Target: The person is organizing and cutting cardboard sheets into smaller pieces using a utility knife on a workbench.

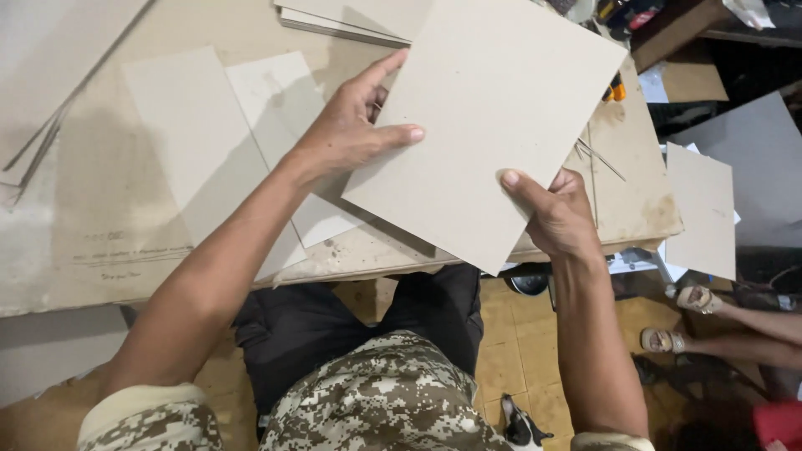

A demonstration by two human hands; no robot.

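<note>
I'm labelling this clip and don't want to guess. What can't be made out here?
Head view only:
- Fingers of the right hand: behind the grey board; only the thumb shows.
- Table under the board: covered.
- Stacked boards: cut off by the top edge.
- Orange tool: mostly hidden by the board.
- Left hand: palm unseen.

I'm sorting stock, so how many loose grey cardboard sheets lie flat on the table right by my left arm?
2: one grey sheet left of the left hand, one paler sheet partly under it. More may be hidden beneath the held board.
</note>
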